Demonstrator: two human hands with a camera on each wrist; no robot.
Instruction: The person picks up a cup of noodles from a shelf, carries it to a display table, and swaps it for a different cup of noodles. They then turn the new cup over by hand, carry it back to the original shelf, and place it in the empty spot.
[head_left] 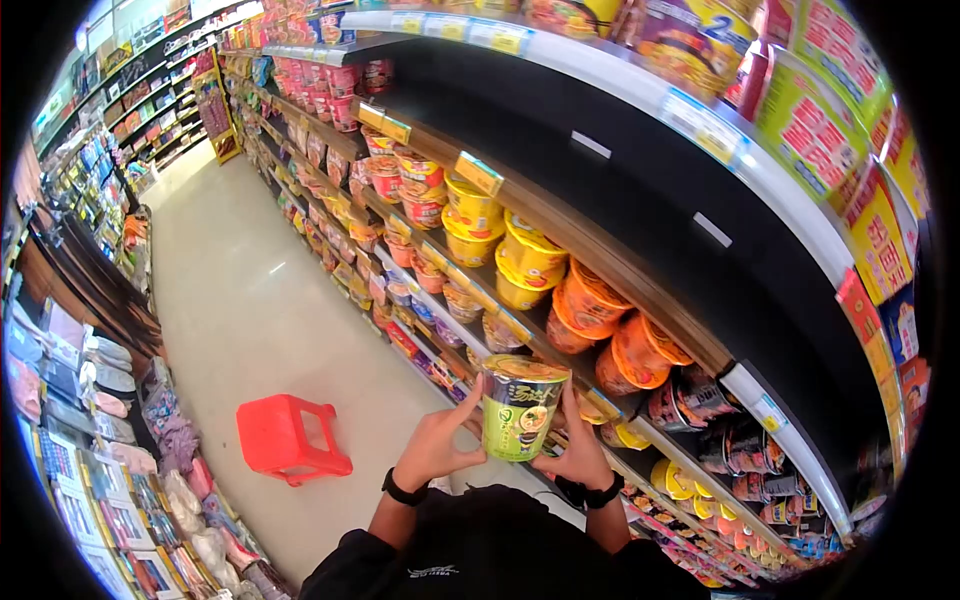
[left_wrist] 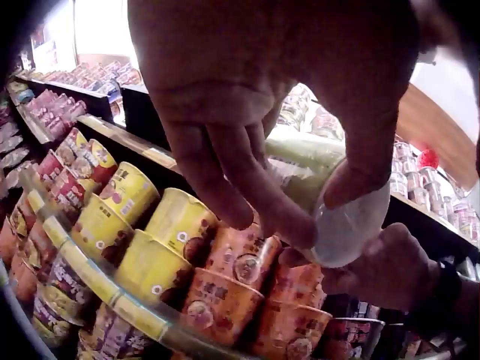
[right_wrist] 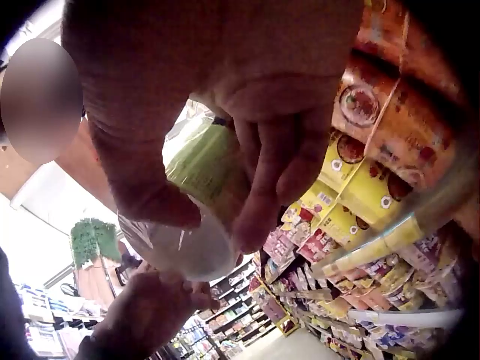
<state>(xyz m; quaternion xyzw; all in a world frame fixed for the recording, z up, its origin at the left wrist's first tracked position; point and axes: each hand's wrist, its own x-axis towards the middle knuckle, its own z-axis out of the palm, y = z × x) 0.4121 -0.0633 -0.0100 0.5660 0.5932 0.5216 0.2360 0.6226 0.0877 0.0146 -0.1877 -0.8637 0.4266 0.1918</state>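
**While two hands cradle it, a green noodle cup hangs before the shelf**

Although the aisle is crowded with stock, only one item is off the shelf: a green noodle cup (head_left: 520, 408), held upright in the lower centre of the head view, just in front of the person's chest. The left hand (head_left: 438, 445) wraps its left side and the right hand (head_left: 580, 450) its right. Neither hand is flat or slack. In the left wrist view the fingers (left_wrist: 247, 187) curl across the green wall while the thumb presses near the white base (left_wrist: 349, 225). In the right wrist view the other hand's thumb and fingers pinch the lower wall in the same way.

Behind the cup, right of centre, the shelf (head_left: 640, 290) carries tilted yellow cups (head_left: 520, 260) and orange cups (head_left: 600, 310). A red stool (head_left: 290, 437) stands on the floor (head_left: 230, 290) at lower left, well apart from the hands.

By its look the cup is light, a thin-walled tub that would dent under a hard squeeze. Its printed sleeve is probably smooth and a little slippery. The foil lid (head_left: 522, 368) seems the weakest part and could puncture or peel if pressed. The wall tapers towards the base, so a grip there could slide. The safest hold is likely around the mid to upper wall, below the rim, with pressure spread over several fingers.
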